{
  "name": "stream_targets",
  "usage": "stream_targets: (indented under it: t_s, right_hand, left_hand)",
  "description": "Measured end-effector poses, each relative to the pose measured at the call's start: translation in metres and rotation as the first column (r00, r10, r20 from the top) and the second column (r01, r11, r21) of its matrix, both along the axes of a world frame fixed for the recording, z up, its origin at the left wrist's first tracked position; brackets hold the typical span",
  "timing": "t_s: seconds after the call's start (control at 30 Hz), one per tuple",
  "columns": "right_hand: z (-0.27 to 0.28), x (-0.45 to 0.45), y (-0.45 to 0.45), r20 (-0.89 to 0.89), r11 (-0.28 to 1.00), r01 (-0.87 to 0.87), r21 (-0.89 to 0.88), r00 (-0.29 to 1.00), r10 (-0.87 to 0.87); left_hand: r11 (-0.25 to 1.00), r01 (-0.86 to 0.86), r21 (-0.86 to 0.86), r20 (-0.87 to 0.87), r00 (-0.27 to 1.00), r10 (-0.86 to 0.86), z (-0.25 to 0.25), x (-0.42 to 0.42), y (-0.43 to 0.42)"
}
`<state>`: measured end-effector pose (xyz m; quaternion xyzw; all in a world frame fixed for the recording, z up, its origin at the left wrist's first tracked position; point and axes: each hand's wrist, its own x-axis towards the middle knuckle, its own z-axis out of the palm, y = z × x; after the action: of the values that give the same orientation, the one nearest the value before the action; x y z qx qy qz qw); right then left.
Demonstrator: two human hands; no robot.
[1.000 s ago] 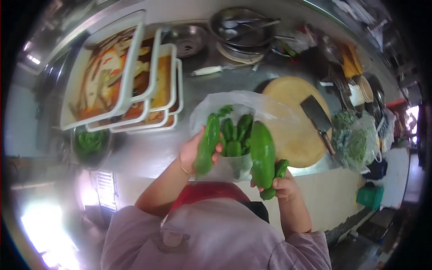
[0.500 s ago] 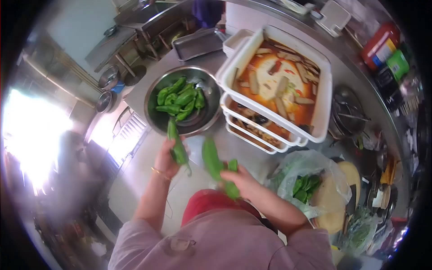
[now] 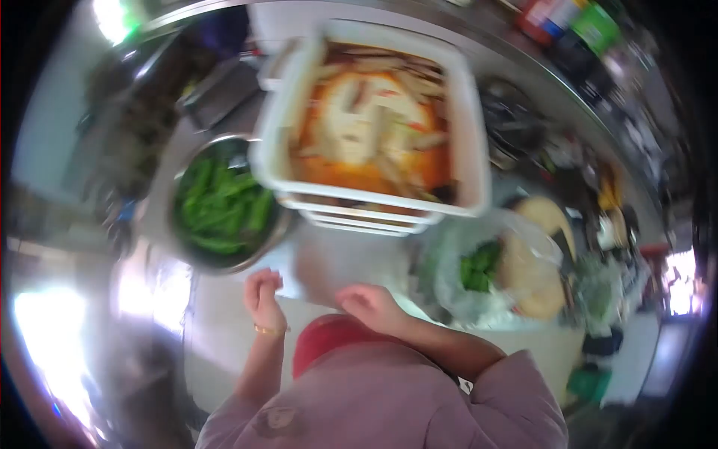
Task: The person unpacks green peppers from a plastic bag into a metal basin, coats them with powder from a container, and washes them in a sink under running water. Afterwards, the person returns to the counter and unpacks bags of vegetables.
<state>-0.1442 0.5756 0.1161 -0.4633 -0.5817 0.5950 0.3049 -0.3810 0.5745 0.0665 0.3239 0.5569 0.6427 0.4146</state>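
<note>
The metal bowl [image 3: 224, 266] holds many long green peppers [image 3: 224, 202], blurred by motion. Just below its rim is my left hand [image 3: 263, 298], fingers curled in, a bracelet on the wrist. My right hand [image 3: 372, 307] is over the counter in front of the red apron [image 3: 329, 340], its fingers bent together. I see no pepper in either hand. Both hands are apart from each other and from the bowl.
Stacked white tubs [image 3: 479, 150] stand beside the bowl, the top one with reddish liquid and pale strips. To the right lie a clear plastic bag [image 3: 449, 277] with green leaves and a round board [image 3: 550, 217]. A metal tray [image 3: 221, 93] is behind the bowl.
The green peppers have left both my hands, and the bowl looks fuller. My fingers have closed in. The camera has turned, so the bowl and tubs appear farther left.
</note>
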Motion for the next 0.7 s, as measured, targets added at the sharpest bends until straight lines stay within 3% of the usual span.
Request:
stream_targets:
  t_s: [0.1, 0.2, 0.23, 0.3, 0.33, 0.37, 0.47, 0.5, 0.57, 0.63, 0.7]
  right_hand:
    - [0.017, 0.096, -0.054, 0.197, 0.955, 0.267, 0.129, 0.937, -0.289]
    - [0.025, 0.199, -0.072, 0.322, 0.809, 0.394, 0.437, 0.771, -0.550]
    - [0.034, 0.227, -0.071, 0.359, 0.783, 0.470, 0.407, 0.706, -0.611]
    - [0.039, 0.267, -0.061, 0.419, 0.745, 0.509, 0.431, 0.618, -0.665]
    - [0.032, 0.286, -0.056, 0.437, 0.735, 0.476, 0.484, 0.596, -0.674]
    - [0.024, 0.303, -0.052, 0.453, 0.724, 0.438, 0.533, 0.575, -0.681]
    - [-0.004, 0.331, -0.033, 0.795, 0.941, -0.022, 0.339, 0.541, -0.274]
    - [-0.016, 0.337, -0.030, 0.864, 0.903, -0.220, 0.370, 0.437, -0.248]
    - [-0.041, 0.345, -0.022, 0.943, 0.730, -0.597, 0.334, 0.200, -0.267]
    - [-0.068, 0.353, -0.013, 0.968, 0.679, -0.691, 0.247, 0.144, -0.206]
    - [-0.083, 0.354, -0.006, 0.974, 0.630, -0.747, 0.212, 0.111, -0.195]
  left_hand:
    - [0.903, 0.415, -0.113, 0.125, 0.907, -0.401, 0.000, 0.066, -0.028]
    - [0.625, 0.764, -0.158, -0.011, 0.631, -0.775, 0.023, 0.121, -0.033]
    - [0.541, 0.831, -0.127, -0.028, 0.543, -0.840, 0.031, 0.142, -0.031]
    - [0.391, 0.920, -0.017, -0.585, 0.308, -0.750, 0.057, 0.189, -0.011]
    - [0.309, 0.951, 0.016, -0.603, 0.256, -0.756, 0.070, 0.218, -0.003]
    - [0.225, 0.973, 0.047, -0.621, 0.205, -0.756, 0.081, 0.251, 0.003]
    - [0.151, 0.988, -0.010, -0.790, 0.085, -0.607, 0.091, 0.345, 0.010]
    - [0.164, 0.984, -0.068, -0.848, 0.030, -0.530, 0.078, 0.369, 0.007]
    - [0.135, 0.931, -0.340, -0.862, -0.252, -0.439, 0.052, 0.398, -0.001]
    - [0.139, 0.810, -0.570, -0.786, -0.488, -0.378, 0.025, 0.410, -0.007]
    - [0.208, 0.817, -0.538, -0.825, -0.460, -0.328, 0.016, 0.398, -0.015]
